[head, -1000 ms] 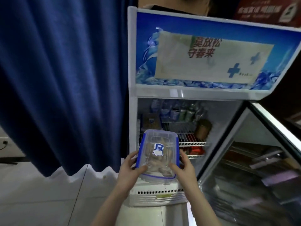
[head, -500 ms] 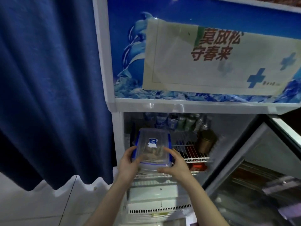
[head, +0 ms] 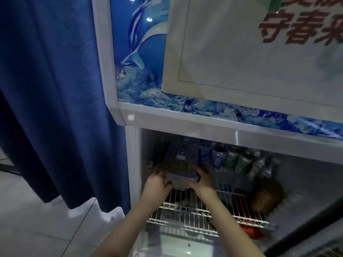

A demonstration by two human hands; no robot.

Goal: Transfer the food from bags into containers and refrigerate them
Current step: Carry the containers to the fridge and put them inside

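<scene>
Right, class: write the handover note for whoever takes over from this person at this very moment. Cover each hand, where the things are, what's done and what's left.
Left hand: gripping the near left corner of the lidded food container.
Right hand: gripping its near right corner.
Container: lid on, held inside the open fridge, above the white wire shelf, left of the bottles and brass-coloured tin.
Done: this container is filled and closed.
Left: set it down, let go, shut the door.

Clear blue-trimmed container (head: 181,164) held level above the fridge's wire shelf (head: 194,208).
</scene>
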